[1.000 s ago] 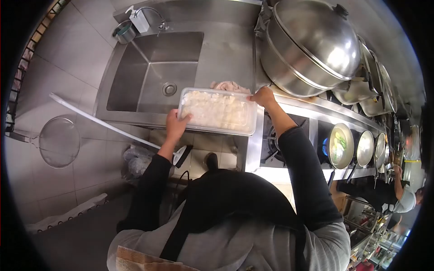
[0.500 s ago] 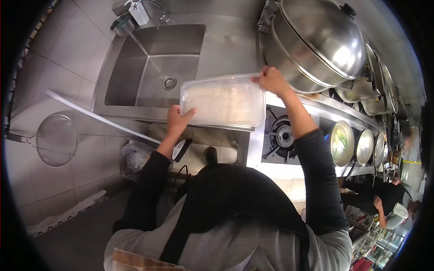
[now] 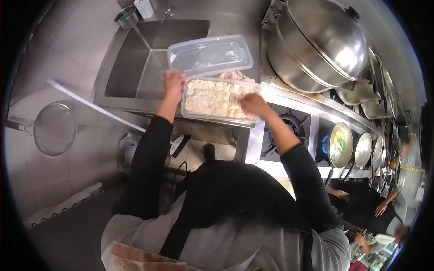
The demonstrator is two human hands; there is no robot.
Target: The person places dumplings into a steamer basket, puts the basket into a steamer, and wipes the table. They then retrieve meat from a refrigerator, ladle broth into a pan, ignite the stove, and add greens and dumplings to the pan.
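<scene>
My left hand [image 3: 173, 86] is closed on the near left corner of a clear plastic lid [image 3: 205, 54], which it holds tilted over the right side of the sink. Below the lid, a clear rectangular plastic container [image 3: 183, 108] sits at the counter's front edge. Pale, lumpy pieces of food [image 3: 210, 97] fill it in close rows. My right hand [image 3: 255, 106] is over the container's right end, fingers curled down at the food and slightly blurred. What those fingers hold, if anything, is hidden. A crumpled pinkish item [image 3: 236, 76] shows behind the container, partly covered by the lid.
A steel sink [image 3: 129, 67] lies to the left, a large lidded steamer pot [image 3: 307, 49] at back right. Stove burners [image 3: 294, 128] and several pans, one pan [image 3: 340, 144] holding greens, line the right. A long-handled squeegee [image 3: 99, 106] leans at left. Co-workers [image 3: 375, 203] stand at far right.
The lid has come off the container and moved up and back with my left hand, uncovering the food. My right hand has moved down and left from the container's back corner to its contents.
</scene>
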